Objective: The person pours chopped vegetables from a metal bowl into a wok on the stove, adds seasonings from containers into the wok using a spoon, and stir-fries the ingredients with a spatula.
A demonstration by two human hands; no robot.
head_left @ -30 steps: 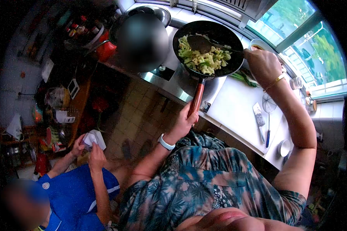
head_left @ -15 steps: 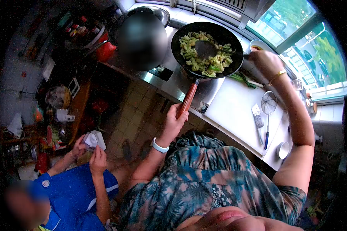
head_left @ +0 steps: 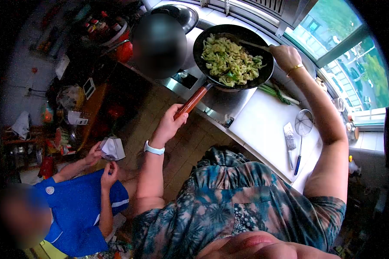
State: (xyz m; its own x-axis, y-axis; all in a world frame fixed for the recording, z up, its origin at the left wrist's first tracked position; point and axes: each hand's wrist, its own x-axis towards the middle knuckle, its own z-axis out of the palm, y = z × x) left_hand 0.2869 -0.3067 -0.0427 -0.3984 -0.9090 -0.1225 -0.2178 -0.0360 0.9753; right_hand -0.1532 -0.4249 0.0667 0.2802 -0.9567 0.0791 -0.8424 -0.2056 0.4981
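My left hand [head_left: 170, 125] is wrapped round the reddish-brown handle [head_left: 192, 102] of a dark wok [head_left: 224, 29] on the stove. In the wok lies a heap of chopped, pale yellow-green vegetable [head_left: 231, 60], which looks like cauliflower. At the wok's far right rim, my right hand [head_left: 286, 58] grips a spatula [head_left: 253, 44]. The spatula's shaft reaches in over the rim toward the far wall, and its blade is hard to make out there.
Right of the stove, a white cutting board [head_left: 259, 125] bears a knife [head_left: 289, 138] and a wire strainer [head_left: 304, 122]. Scallions [head_left: 278, 94] lie along its far edge. Left of the wok sits a blurred round dark shape [head_left: 159, 45]. A person in blue [head_left: 78, 203] holds a white box [head_left: 112, 149].
The spatula has gone from the middle of the food to the wok's far side. My left hand and the handle have swung left. The other person's one hand has come off the box.
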